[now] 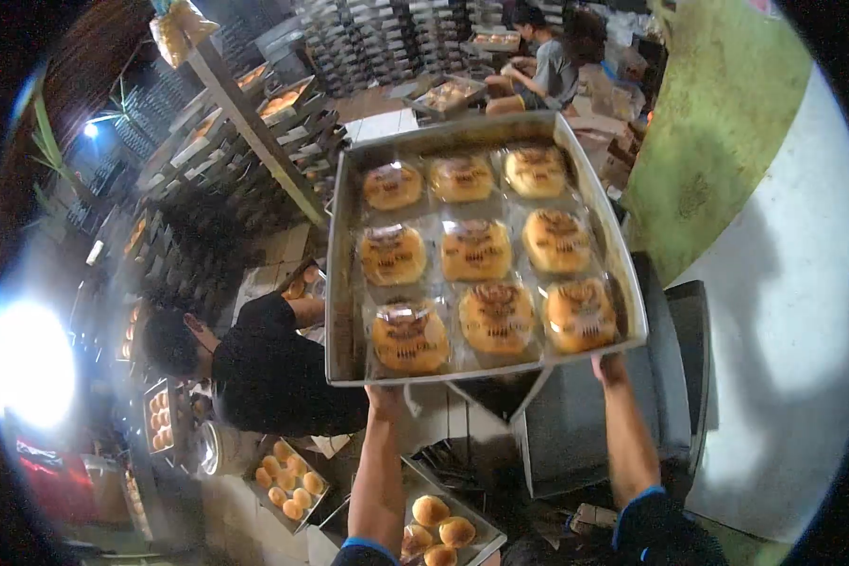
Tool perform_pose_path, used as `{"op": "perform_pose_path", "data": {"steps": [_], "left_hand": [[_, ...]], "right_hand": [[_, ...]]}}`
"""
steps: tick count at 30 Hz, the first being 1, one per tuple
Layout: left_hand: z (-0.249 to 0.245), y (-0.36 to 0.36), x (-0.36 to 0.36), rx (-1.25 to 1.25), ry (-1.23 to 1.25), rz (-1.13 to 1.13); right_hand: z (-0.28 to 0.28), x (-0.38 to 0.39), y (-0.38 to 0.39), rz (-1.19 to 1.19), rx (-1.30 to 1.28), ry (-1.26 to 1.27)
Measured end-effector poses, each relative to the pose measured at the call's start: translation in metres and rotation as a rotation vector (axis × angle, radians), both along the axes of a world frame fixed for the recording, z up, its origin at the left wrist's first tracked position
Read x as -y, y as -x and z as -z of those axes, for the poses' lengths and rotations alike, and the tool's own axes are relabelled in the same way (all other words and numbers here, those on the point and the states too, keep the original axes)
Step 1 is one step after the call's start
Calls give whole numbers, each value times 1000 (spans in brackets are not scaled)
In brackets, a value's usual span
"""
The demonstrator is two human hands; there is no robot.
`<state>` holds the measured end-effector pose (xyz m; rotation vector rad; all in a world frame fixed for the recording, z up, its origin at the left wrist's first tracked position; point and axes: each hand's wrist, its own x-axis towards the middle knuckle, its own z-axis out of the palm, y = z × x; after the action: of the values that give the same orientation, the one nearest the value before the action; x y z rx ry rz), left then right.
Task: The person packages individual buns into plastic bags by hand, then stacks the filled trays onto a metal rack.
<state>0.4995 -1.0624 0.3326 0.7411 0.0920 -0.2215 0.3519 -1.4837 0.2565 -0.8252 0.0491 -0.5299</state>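
Observation:
A square metal tray (336, 283) holds several round golden buns (476, 250), each in clear plastic with dark print over it, in rows of three. It is raised in front of me and tilted toward the camera. My left hand (384, 398) grips its near edge left of the middle. At the near right corner, my right hand (610, 368) holds the same edge. Most fingers of both hands are hidden under the tray.
A person in black (287, 368) bends close at the left. Another person (547, 66) sits at the back. Below are trays of unwrapped buns (292, 481) (440, 528). Stacked trays line the back and left. A wooden post (254, 132) stands left; a grey bin (585, 415) is at right.

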Motion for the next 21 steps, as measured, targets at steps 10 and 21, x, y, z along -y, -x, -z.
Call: {"op": "perform_pose_path", "data": {"steps": [10, 21], "left_hand": [[-137, 184, -92, 400, -280, 212], [-471, 295, -188, 404, -86, 206]], "right_hand": [[-130, -104, 272, 362, 101, -126], [-520, -231, 406, 98, 314, 163]]}}
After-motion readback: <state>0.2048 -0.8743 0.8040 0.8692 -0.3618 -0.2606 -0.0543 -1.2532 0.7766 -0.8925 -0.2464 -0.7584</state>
